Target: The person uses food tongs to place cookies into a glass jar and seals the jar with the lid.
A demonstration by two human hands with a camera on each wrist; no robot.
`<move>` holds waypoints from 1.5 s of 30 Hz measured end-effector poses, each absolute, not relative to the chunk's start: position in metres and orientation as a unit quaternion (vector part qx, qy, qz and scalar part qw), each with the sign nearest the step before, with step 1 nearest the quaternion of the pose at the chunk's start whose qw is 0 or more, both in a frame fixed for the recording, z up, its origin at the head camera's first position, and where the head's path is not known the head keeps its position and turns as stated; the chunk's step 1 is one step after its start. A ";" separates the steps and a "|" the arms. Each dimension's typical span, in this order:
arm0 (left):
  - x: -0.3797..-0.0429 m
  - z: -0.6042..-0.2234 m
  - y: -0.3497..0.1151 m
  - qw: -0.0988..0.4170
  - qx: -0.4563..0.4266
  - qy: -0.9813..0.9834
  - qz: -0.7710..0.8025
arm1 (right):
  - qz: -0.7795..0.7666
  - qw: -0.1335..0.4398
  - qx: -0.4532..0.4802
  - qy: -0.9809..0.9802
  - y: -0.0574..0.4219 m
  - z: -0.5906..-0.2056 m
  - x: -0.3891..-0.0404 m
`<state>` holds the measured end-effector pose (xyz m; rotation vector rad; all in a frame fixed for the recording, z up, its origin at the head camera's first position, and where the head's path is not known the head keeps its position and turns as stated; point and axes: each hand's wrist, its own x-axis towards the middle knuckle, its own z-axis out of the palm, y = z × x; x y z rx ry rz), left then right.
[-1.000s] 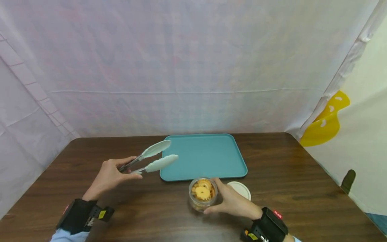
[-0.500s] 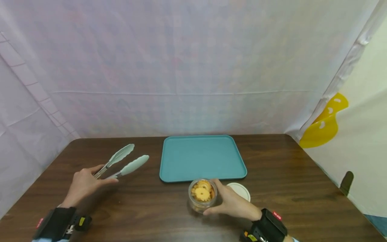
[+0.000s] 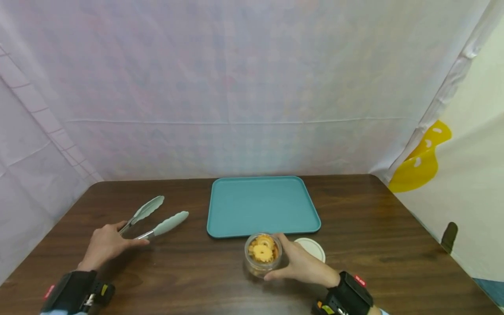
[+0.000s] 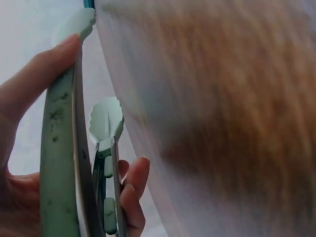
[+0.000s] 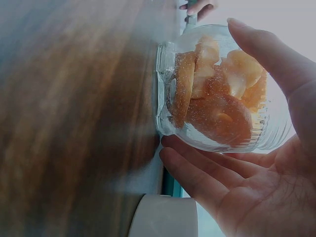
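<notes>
Towards the left of the table, my left hand (image 3: 104,246) grips a pair of tongs (image 3: 170,223) with pale green scalloped tips. The tips are spread apart and point up and to the right. In the left wrist view, the thumb lies along one arm of the tongs (image 4: 58,148) and curled fingers are round the other. My right hand (image 3: 302,263) holds the side of a clear jar (image 3: 256,267), thumb on one side and fingers on the other. The jar stands upright and uncovered on the table, with several yellow-brown cookies (image 5: 217,94) inside.
A blue-green rectangular tray (image 3: 261,206) lies at the back middle of the brown wooden table (image 3: 189,280), just behind the jar. A round whitish lid (image 3: 313,248) lies beside the right hand. A pale cloth (image 3: 236,87) hangs behind the table.
My left hand has carried the tongs left, away from the tray's left edge, then slightly lower. My right hand and the jar have stayed in place.
</notes>
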<state>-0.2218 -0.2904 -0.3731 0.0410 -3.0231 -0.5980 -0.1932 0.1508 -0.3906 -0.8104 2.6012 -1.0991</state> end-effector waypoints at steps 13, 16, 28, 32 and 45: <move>-0.227 -0.376 -0.284 0.007 0.005 -0.980 -0.200 | -0.368 0.096 -0.275 0.883 0.150 -0.394 -0.196; -0.226 -0.376 -0.282 -0.004 0.012 -0.978 -0.207 | -0.367 0.095 -0.274 0.884 0.150 -0.394 -0.196; -0.225 -0.375 -0.278 -0.028 0.016 -0.985 -0.170 | -0.368 0.099 -0.272 0.884 0.150 -0.392 -0.195; -0.225 -0.376 -0.277 -0.029 0.014 -0.985 -0.169 | -0.362 0.094 -0.270 0.887 0.150 -0.392 -0.196; -0.222 -0.373 -0.254 0.014 -0.012 -0.982 -0.188 | -0.374 0.107 -0.270 0.881 0.151 -0.393 -0.197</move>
